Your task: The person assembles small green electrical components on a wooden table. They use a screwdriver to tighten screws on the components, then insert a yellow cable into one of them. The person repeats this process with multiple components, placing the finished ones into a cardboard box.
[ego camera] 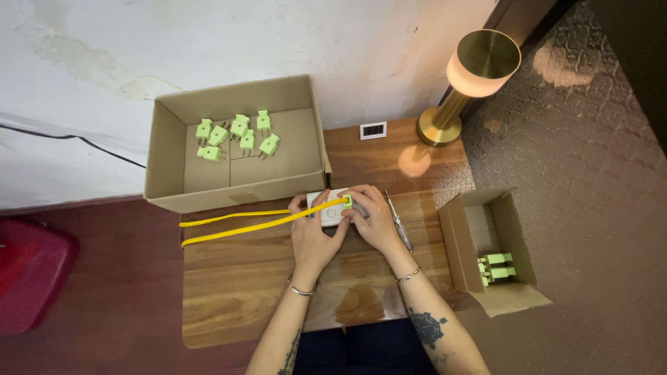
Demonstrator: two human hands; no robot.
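Two hands noted at the far middle of the bench (236, 292), close together over a small white block (328, 212). Left hand (314, 236) closed around the near left side of the block, thumb along a yellow cable (243, 226). Right hand (372, 219) curled over the right side of the block, fingertips pinched on a green plug (346, 201) at the cable's end. Cable seen running left in two strands from the block to the bench's left edge. Screwdriver (400, 223) found lying on the bench just right of the right hand, untouched. Large open cardboard box (174, 132) recorded at the far left corner, holding loose green plugs (236, 135). Smaller open box (517, 236) observed off the right edge with two more plugs inside. Brass lamp (469, 80) standing lit at the far right corner.
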